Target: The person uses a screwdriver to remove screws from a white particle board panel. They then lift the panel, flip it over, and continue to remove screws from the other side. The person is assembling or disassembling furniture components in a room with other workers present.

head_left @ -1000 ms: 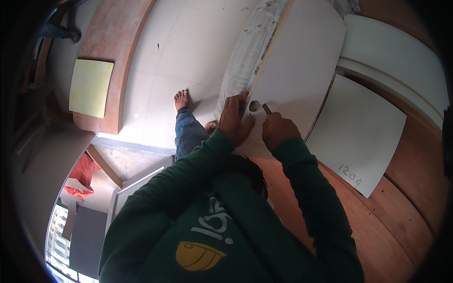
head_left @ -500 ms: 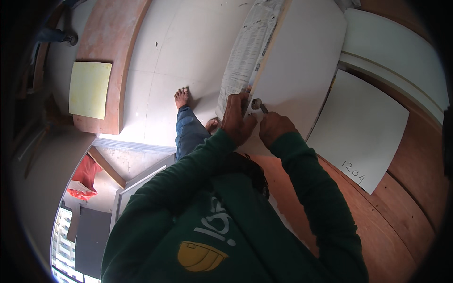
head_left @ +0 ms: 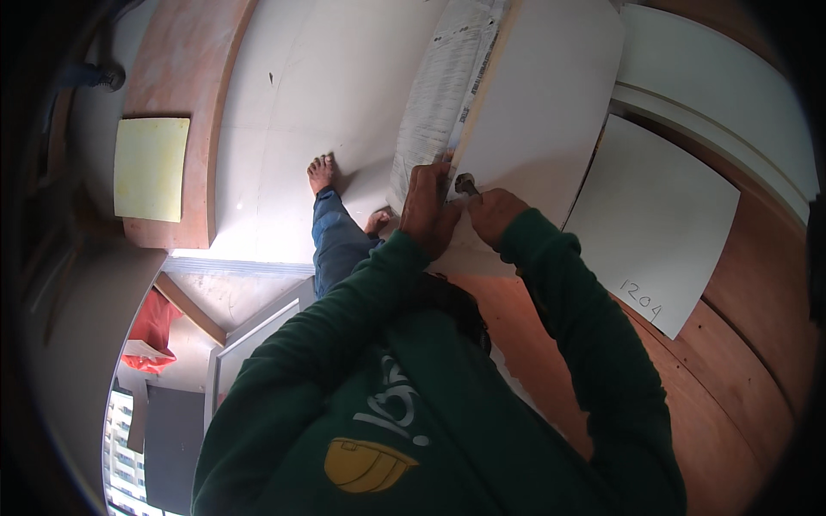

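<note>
At the far left of a room seen from above, another person's shod foot (head_left: 112, 79) rests near the upper rim. Below it, in the lower left, is a bright window (head_left: 125, 460). A pale yellow sheet (head_left: 150, 168) lies on a long reddish-brown board (head_left: 176, 69). Lower down is a red bag-like bundle (head_left: 157, 314) with a whitish piece against it; what it holds cannot be told. A dark grey panel (head_left: 176, 443) stands beneath that. Next comes a pale, smooth floor (head_left: 275, 112), with the wearer's bare foot (head_left: 320, 172) on it, below a blue trouser leg (head_left: 335, 241).

Near the middle, the left hand (head_left: 430, 211) bends its fingers, held close together, at the near-left edge of a white panel (head_left: 542, 103); whether they grip it cannot be told. Printed wrapping (head_left: 430, 112) runs along the panel's light wooden edge. A round recess (head_left: 463, 180) in the panel lies just right of the left fingers, and the end of a short dark tool (head_left: 470, 187) is at it. The right hand (head_left: 499, 217) is closed around that tool.

Farther right, a white sheet (head_left: 658, 224) with handwriting lies on reddish-brown wood (head_left: 744, 301), below a pale board (head_left: 714, 103).
</note>
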Available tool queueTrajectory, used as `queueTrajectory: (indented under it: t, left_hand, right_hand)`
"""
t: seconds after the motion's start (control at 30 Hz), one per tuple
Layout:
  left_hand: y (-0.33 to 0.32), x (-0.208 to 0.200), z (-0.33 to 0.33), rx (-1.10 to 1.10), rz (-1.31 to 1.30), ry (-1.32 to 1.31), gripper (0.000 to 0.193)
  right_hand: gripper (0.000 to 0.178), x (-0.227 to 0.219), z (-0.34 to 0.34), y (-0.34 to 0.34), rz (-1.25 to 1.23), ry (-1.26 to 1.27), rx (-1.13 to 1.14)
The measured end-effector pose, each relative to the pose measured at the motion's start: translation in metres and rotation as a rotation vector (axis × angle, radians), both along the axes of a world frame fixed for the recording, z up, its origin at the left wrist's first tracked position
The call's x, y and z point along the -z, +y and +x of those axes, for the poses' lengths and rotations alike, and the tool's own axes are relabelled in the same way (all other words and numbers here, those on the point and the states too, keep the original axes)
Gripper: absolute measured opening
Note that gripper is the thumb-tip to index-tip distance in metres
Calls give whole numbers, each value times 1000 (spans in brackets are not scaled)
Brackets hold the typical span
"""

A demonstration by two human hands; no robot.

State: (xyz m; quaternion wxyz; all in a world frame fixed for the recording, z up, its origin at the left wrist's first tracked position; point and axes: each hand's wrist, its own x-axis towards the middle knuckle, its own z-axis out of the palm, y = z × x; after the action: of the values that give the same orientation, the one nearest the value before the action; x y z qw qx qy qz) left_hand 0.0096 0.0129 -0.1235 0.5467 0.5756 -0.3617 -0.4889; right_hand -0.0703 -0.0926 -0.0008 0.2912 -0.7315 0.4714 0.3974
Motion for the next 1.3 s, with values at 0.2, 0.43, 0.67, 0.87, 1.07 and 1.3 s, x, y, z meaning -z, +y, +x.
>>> queueTrajectory:
  t: [0.2,0.43,0.67,0.87,1.07,1.3]
  left_hand:
    - [5,3,4,9,-28,-33,56]
    - [1,-3,2,-26,-4,-12,54]
    - [1,-2,3,0,15,5,52]
    - [1,-2,1,-20,0,-51,56]
    - [0,2,-1,-27,-20,-44,58]
    - [-1,6,0,9,-42,-78,59]
  right_hand:
    - [49,-8,-13,11,-190,86,183]
    - [42,-17,4,12,-154,281,171]
    - [34,11,-8,15,-42,297,32]
    - [37,5,5,4,15,162,-80]
    - [33,-4,15,-9,171,74,-49]
    - [30,10,-15,1,74,-77,-214]
